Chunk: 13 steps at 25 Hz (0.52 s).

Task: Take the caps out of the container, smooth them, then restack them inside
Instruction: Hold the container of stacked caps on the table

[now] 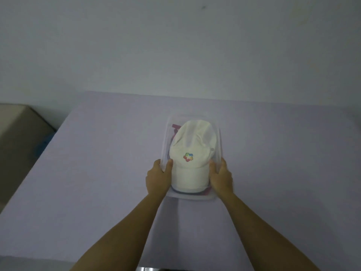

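Two hands grip the clear container (192, 196) on the tabletop (97, 163): left hand (158, 178) and right hand (221, 178) fingers wrapped over its side walls; white cap (192, 153) on top inside.

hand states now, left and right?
Left hand: closed on the clear container's left wall.
Right hand: closed on its right wall; white cap still inside.

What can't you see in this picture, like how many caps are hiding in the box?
Head view:
- Caps under the white cap: only pink and dark edges peek out, so no count.
- Left hand and right hand fingers: partly behind the container walls.
- Logo: too small to read.
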Each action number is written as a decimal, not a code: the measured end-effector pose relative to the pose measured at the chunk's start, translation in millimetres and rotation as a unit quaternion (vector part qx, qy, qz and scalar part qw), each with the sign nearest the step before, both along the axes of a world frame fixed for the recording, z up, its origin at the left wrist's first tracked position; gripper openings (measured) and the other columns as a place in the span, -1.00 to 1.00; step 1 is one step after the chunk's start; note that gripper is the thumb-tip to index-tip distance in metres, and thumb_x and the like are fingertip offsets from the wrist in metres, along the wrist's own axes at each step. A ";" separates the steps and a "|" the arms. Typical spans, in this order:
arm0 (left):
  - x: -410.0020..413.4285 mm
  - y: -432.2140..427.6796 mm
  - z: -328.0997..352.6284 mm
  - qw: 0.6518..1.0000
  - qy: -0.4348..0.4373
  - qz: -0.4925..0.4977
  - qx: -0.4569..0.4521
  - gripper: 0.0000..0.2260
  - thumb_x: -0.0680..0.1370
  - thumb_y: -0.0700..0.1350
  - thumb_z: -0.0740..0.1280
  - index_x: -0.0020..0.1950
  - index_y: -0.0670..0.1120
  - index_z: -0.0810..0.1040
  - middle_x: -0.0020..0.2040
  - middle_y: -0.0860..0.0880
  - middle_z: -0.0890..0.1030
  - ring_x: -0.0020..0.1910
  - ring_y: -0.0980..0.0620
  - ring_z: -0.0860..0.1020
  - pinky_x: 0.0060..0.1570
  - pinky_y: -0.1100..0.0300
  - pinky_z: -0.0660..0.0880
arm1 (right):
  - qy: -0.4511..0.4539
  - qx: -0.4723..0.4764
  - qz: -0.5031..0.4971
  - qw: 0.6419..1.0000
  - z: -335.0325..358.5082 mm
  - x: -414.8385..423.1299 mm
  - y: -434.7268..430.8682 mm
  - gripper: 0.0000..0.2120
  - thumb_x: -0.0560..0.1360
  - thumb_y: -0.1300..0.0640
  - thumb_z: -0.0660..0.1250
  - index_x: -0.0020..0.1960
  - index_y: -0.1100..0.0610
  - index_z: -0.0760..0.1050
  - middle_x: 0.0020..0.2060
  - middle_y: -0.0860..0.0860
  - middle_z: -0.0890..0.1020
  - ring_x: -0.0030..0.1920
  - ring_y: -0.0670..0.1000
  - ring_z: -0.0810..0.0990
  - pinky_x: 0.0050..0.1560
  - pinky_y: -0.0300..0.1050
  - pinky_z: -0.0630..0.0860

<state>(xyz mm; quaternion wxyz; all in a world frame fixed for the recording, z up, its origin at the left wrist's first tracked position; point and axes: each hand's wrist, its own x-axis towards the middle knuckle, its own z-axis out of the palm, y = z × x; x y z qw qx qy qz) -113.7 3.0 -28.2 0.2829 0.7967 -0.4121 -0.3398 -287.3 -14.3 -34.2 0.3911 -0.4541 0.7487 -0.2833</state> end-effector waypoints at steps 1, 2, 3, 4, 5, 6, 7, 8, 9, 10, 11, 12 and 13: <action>-15.8 -1.2 -0.4 1.000 0.001 -0.010 0.001 -0.43 0.55 0.20 0.15 0.41 -0.16 0.32 0.28 -0.19 0.53 0.24 -0.20 0.50 0.21 0.00 0.42 | 0.009 0.001 -0.008 1.000 0.4 -16.9 1.4 -0.47 0.59 -0.06 0.09 0.48 0.15 0.14 0.36 0.21 0.41 0.35 0.23 0.39 0.32 0.02 0.31; -32.3 -1.7 -0.3 1.000 0.002 -0.018 0.001 -0.44 0.55 0.20 0.14 0.40 -0.16 0.33 0.27 -0.18 0.54 0.23 -0.20 0.51 0.20 0.00 0.43 | 0.019 0.001 -0.016 1.000 0.6 -34.3 3.6 -0.48 0.59 -0.06 0.10 0.47 0.14 0.16 0.35 0.21 0.43 0.33 0.23 0.40 0.31 0.02 0.32; -47.0 -1.2 -0.1 1.000 0.002 -0.026 0.002 -0.45 0.56 0.20 0.14 0.39 -0.16 0.33 0.26 -0.18 0.54 0.22 -0.19 0.51 0.19 0.00 0.44 | 0.028 -0.001 -0.020 0.999 0.4 -49.5 5.6 -0.49 0.59 -0.06 0.10 0.46 0.14 0.18 0.33 0.22 0.45 0.31 0.24 0.42 0.30 0.03 0.33; -59.9 -0.4 -0.1 0.999 0.000 -0.032 0.002 -0.45 0.56 0.19 0.14 0.38 -0.16 0.34 0.25 -0.18 0.55 0.21 -0.19 0.52 0.18 0.00 0.44 | 0.035 -0.002 -0.021 0.999 -1.4 -63.1 6.8 -0.49 0.58 -0.07 0.10 0.46 0.13 0.19 0.32 0.22 0.47 0.30 0.24 0.44 0.31 0.05 0.35; -70.3 0.8 -0.5 0.999 -0.002 -0.035 0.002 -0.46 0.56 0.19 0.14 0.38 -0.17 0.34 0.25 -0.18 0.55 0.20 -0.19 0.52 0.17 0.01 0.45 | 0.038 0.003 -0.022 0.999 -1.6 -73.3 8.6 -0.48 0.58 -0.08 0.10 0.46 0.13 0.20 0.32 0.22 0.47 0.30 0.24 0.44 0.31 0.06 0.37; -78.6 2.1 -1.0 0.999 -0.003 -0.035 0.003 -0.47 0.56 0.18 0.14 0.37 -0.17 0.34 0.24 -0.18 0.55 0.20 -0.19 0.52 0.16 0.01 0.45 | 0.039 0.006 -0.019 0.999 -2.5 -82.2 9.8 -0.47 0.58 -0.09 0.10 0.47 0.13 0.19 0.33 0.22 0.46 0.31 0.23 0.44 0.32 0.06 0.36; -84.8 3.9 -1.5 0.999 0.000 -0.031 0.006 -0.47 0.57 0.18 0.13 0.36 -0.18 0.35 0.23 -0.19 0.56 0.20 -0.20 0.52 0.16 0.01 0.45 | 0.037 0.012 -0.015 0.999 -2.8 -88.6 10.8 -0.46 0.58 -0.09 0.10 0.48 0.13 0.17 0.35 0.21 0.44 0.33 0.22 0.42 0.34 0.05 0.34; -89.6 5.7 -2.6 1.000 0.005 -0.026 0.009 -0.48 0.57 0.17 0.13 0.35 -0.18 0.35 0.22 -0.20 0.56 0.19 -0.20 0.52 0.15 0.01 0.45 | 0.032 0.019 -0.010 0.999 -3.5 -93.5 11.3 -0.45 0.58 -0.09 0.10 0.48 0.13 0.15 0.38 0.20 0.41 0.36 0.21 0.39 0.36 0.03 0.32; -92.2 7.8 -4.4 1.000 0.008 -0.019 0.011 -0.49 0.57 0.17 0.13 0.34 -0.19 0.36 0.21 -0.20 0.56 0.18 -0.20 0.52 0.15 0.01 0.44 | 0.023 0.024 -0.004 0.999 -3.9 -95.9 11.8 -0.44 0.58 -0.10 0.10 0.49 0.13 0.13 0.40 0.18 0.38 0.38 0.19 0.36 0.37 0.01 0.29; -93.5 9.6 -5.5 1.000 0.010 -0.013 0.015 -0.49 0.57 0.17 0.13 0.34 -0.19 0.36 0.21 -0.20 0.56 0.18 -0.20 0.52 0.14 0.01 0.44 | 0.012 0.028 0.003 1.000 -5.1 -97.2 11.8 -0.43 0.58 -0.11 0.11 0.49 0.13 0.12 0.41 0.17 0.36 0.40 0.17 0.34 0.37 0.00 0.27; -95.1 10.8 -6.9 1.000 0.009 -0.011 0.019 -0.48 0.57 0.17 0.12 0.34 -0.19 0.35 0.21 -0.20 0.56 0.18 -0.20 0.52 0.15 0.01 0.44 | 0.002 0.033 0.008 0.999 -5.3 -98.7 12.1 -0.43 0.58 -0.11 0.11 0.50 0.12 0.11 0.42 0.16 0.34 0.41 0.16 0.33 0.38 -0.01 0.25; -95.4 11.3 -9.6 1.000 0.008 -0.014 0.024 -0.47 0.57 0.18 0.12 0.36 -0.18 0.33 0.22 -0.19 0.55 0.19 -0.20 0.52 0.16 0.00 0.44 | -0.007 0.033 0.011 0.999 -6.4 -99.7 12.2 -0.42 0.58 -0.10 0.12 0.50 0.12 0.10 0.43 0.16 0.33 0.41 0.15 0.32 0.38 -0.02 0.25; -95.0 9.6 -12.0 0.999 0.009 -0.017 0.027 -0.46 0.57 0.19 0.12 0.38 -0.17 0.31 0.25 -0.18 0.54 0.20 -0.20 0.51 0.18 -0.01 0.43 | -0.017 0.034 0.010 0.999 -7.5 -99.9 11.6 -0.42 0.58 -0.10 0.13 0.50 0.12 0.10 0.43 0.15 0.33 0.41 0.15 0.32 0.37 -0.03 0.25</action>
